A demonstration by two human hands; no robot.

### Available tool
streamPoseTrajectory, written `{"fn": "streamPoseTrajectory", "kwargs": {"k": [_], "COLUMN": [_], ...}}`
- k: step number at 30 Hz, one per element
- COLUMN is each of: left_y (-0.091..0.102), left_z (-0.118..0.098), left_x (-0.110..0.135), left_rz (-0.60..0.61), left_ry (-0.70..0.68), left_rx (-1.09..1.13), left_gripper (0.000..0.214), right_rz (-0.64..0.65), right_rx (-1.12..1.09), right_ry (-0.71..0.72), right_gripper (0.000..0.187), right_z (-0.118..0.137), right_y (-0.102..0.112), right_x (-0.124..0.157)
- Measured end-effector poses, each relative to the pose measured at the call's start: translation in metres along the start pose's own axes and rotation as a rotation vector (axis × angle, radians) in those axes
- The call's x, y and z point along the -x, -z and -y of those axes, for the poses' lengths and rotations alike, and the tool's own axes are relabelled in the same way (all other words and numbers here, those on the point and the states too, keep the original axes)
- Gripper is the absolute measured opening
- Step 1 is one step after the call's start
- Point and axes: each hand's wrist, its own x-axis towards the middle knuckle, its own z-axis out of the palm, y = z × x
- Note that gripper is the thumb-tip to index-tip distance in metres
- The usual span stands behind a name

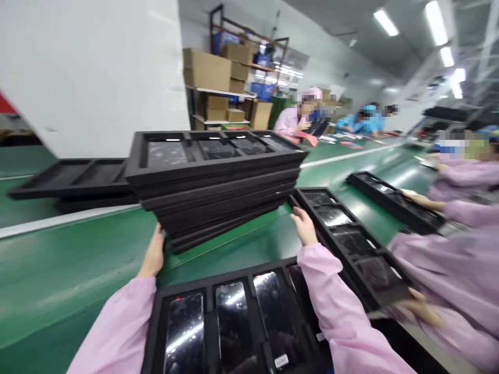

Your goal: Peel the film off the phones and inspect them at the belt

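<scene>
A tall stack of black compartment trays [218, 182] is piled up straight ahead on the green surface [78, 259], and it is flanked at both ends! At its lower left, the left hand [153, 254] is seen edge-on, fingers straight; how far they are parted, or whether the stack is gripped or merely touched, cannot be told. By the other end, the right hand [304, 227] is held up with its fingers loosely spread, and nothing is seen to be grasped.

Closer in, a loaded tray [209, 322] is filled with glossy dark glass panels [233, 322], its right part crossed by the pink right sleeve [335, 301]. There lies one danger: panels could be scuffed or knocked askew if that sleeve were dragged across. Trouble could come from the pile too: its layers are not flush, the lower ones set in on the left, so trays could be slid apart or toppled by an uneven push. Over on the right, another filled tray [385, 297] is met at its near end by a co-worker's hand [423, 307]; in such tight quarters, a bump could easily be caused.

As for writing, a small white label [281, 360] is carried by one near panel, its print too small to be read. No brand can be made out.
</scene>
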Motion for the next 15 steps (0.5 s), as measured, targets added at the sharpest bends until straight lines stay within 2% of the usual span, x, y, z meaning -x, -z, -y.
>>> {"fn": "streamPoseTrajectory", "kwargs": {"k": [2, 4, 7, 11, 13, 15], "left_y": [0.002, 0.004, 0.004, 0.004, 0.004, 0.005], "left_z": [0.007, 0.008, 0.004, -0.003, -0.005, -0.004], "left_x": [0.002, 0.005, 0.008, 0.010, 0.011, 0.011], "left_rz": [0.009, 0.027, 0.056, 0.066, 0.063, 0.060], "left_ry": [-0.011, -0.030, -0.058, -0.062, -0.060, -0.057], "left_rx": [-0.042, -0.076, -0.106, -0.119, -0.120, -0.121], "left_gripper": [0.089, 0.090, 0.088, 0.087, 0.090, 0.092], "right_rz": [0.015, -0.028, -0.233, -0.612, -0.768, -0.880], "right_rx": [0.085, 0.175, 0.317, 0.438, 0.429, 0.351], "right_ry": [0.017, 0.033, -0.005, -0.207, -0.350, -0.519], "right_gripper": [0.028, 0.031, 0.037, 0.046, 0.054, 0.065], "right_z": [-0.007, -0.009, -0.011, -0.024, -0.035, -0.046], "right_y": [0.032, 0.063, 0.122, 0.202, 0.226, 0.237], "right_x": [0.031, 0.057, 0.085, 0.115, 0.132, 0.148]}}
